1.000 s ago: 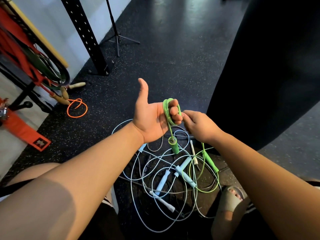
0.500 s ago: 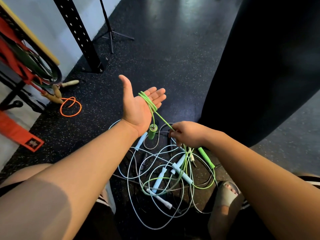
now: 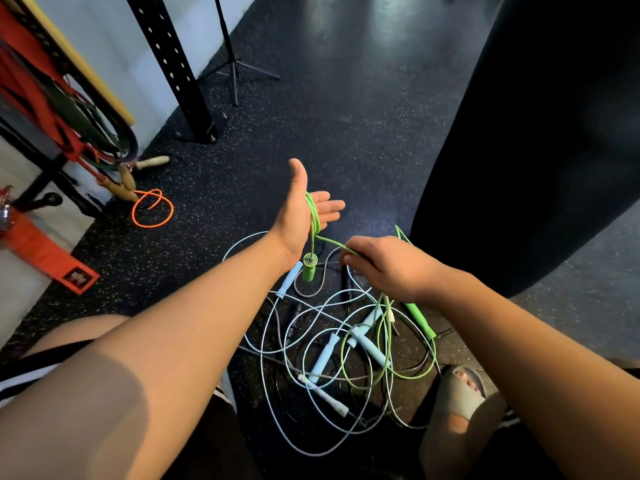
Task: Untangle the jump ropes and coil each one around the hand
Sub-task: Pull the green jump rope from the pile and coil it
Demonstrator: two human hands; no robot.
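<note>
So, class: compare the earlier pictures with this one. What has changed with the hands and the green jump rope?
The left hand has opened from a closed grip to a flat palm with the green rope looped over it. The right hand dropped from beside the left fingers, pinching the rope and drawing it taut. The green handle still dangles; the floor tangle is largely unchanged.

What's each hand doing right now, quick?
Left hand: open, green jump rope looped around it.
Right hand: closed, pinching the same rope.
</note>
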